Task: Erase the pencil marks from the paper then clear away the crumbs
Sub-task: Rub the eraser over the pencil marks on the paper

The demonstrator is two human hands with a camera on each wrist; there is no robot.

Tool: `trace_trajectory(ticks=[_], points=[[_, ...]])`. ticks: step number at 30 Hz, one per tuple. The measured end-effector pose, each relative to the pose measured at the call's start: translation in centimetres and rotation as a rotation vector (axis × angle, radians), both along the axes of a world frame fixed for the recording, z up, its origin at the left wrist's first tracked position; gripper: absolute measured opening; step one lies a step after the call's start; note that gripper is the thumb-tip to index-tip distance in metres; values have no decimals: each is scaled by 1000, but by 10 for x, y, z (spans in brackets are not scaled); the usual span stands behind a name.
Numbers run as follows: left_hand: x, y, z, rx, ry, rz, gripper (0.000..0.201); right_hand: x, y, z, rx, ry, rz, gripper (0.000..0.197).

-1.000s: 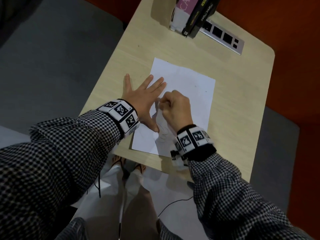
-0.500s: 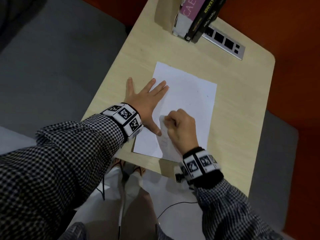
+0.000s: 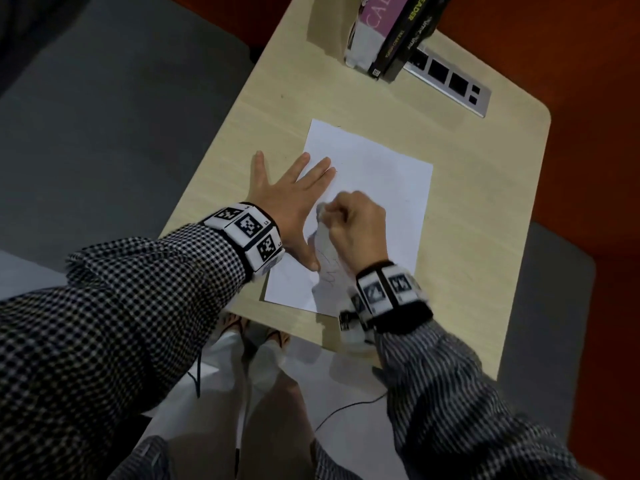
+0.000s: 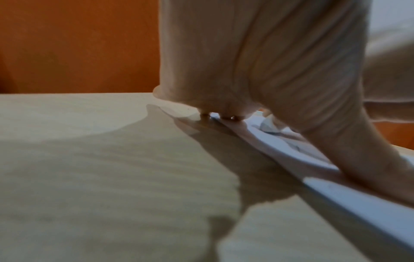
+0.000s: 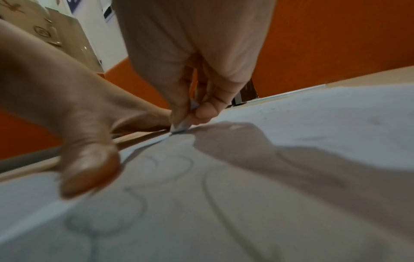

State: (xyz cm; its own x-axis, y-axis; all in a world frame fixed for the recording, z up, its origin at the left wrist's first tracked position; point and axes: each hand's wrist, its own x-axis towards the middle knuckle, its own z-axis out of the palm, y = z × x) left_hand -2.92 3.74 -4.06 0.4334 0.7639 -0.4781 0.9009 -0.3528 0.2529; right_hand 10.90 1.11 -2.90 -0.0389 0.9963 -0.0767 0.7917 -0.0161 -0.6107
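A white sheet of paper [image 3: 377, 188] lies on the light wooden table [image 3: 478, 216]. Looping pencil marks [image 5: 139, 203] show on its near part, by my wrists. My left hand [image 3: 294, 199] lies flat with spread fingers, pressing the sheet's left edge; its thumb [image 5: 89, 170] rests on the paper. My right hand [image 3: 353, 223] pinches a small white eraser [image 5: 179, 126] between fingertips and thumb, with its tip on the paper just right of my left hand. The eraser [image 4: 267, 125] also shows under my left palm in the left wrist view.
Several books [image 3: 391, 32] stand at the table's far edge beside a grey socket strip [image 3: 450, 81]. An orange wall lies beyond and to the right. The table's near edge runs just below the paper, with my legs and a thin cable under it.
My right hand slid toward me with the eraser, then back away to beside my left fingers. My left hand stayed flat on the paper's edge.
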Motion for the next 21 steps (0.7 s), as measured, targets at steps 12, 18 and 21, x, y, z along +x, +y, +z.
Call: trace_trajectory(ticks=[12,18,21], points=[[-1,1,1,1,-8,2,156,0,14,4,-41,9,9,12],[-1,-1,1,2,10,11,153,-4,-40,5,-64,13,37,18],[1,0,1,-5,8,1,155,1,12,2,-55,-3,-42,11]])
